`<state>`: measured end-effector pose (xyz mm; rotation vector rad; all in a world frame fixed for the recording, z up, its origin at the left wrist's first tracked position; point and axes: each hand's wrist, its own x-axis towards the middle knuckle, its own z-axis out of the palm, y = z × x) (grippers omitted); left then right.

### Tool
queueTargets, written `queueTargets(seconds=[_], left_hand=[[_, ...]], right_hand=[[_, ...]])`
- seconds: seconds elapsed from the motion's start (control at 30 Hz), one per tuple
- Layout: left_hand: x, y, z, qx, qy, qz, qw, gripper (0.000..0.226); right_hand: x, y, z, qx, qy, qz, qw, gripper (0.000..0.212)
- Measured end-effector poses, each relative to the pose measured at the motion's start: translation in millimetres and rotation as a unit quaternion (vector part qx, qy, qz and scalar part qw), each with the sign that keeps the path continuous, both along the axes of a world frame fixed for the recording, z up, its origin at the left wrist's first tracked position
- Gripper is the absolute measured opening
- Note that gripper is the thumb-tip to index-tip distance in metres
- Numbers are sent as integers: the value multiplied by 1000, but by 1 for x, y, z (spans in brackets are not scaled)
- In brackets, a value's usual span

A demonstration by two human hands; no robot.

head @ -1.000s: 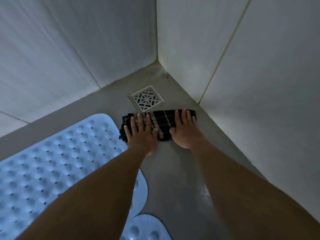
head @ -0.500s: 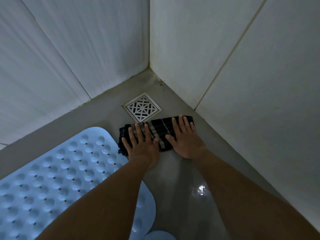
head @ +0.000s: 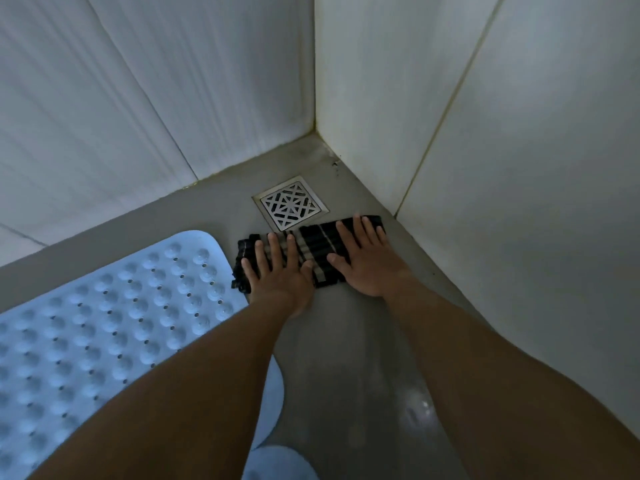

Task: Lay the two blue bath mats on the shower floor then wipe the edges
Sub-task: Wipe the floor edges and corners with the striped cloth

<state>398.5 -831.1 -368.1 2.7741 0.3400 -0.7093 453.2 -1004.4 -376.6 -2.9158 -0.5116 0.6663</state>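
Head view: both hands pressed the dark striped folded cloth [head: 313,252] flat, fingers spread, w/o clenching; left hand [head: 277,271], right hand [head: 365,259]. Vs. 1 s ago cloth slid nearer the square metal drain [head: 291,204], so edge wiping goes on. 2 pale blue bumpy rubber mats: one [head: 114,317] on grey shower floor [head: 346,341], 2nd [head: 280,462] partly seen.

A square metal drain grate [head: 290,205] with a lattice pattern sits in the grey floor at about 12 o'clock, near the corner where two pale tiled walls [head: 173,81] meet.
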Motion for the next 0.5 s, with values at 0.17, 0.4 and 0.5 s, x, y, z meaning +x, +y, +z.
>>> queueTargets(seconds=[0.17, 0.4, 0.5], left_hand=[[-22, -32, 4, -4, 11, 71, 997, 65], [-62, -71, 3, 4, -5, 108, 994, 65], [-71, -82, -3, 7, -11, 121, 993, 65]], right_hand=[[-6, -21, 5, -3, 15, 40, 999, 72], [-34, -52, 5, -15, 10, 91, 996, 63], [-40, -62, -1, -14, 10, 101, 995, 62]])
